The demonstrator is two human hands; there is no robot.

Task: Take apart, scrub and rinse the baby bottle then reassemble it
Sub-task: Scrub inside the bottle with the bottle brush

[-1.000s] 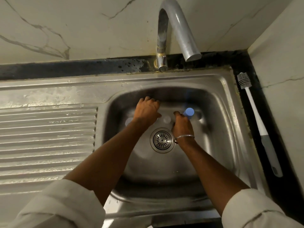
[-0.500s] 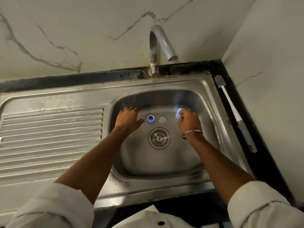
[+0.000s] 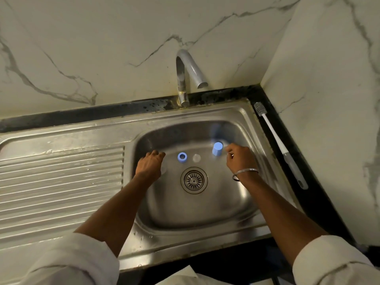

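Steel sink (image 3: 185, 241), ribbed drainboard (image 3: 61, 182), round drain strainer (image 3: 194, 180), curved tap (image 3: 185, 75), veined marble wall (image 3: 82, 48)

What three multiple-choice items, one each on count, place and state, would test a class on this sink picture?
1. How many blue bottle parts stand in the basin?
A. One
B. Two
C. Four

2. Where does the bottle brush lie?
A. In the basin
B. On the dark ledge right of the basin
C. Standing in a cup

3. What is the tap doing?
A. Running hard
B. Filling a bowl
C. Giving no visible stream

Key:
1 B, a blue ring and a blue cap are the only blue parts there.
2 B, the brush lies along that ledge, outside the basin.
3 C, nothing falls from the tap's mouth.
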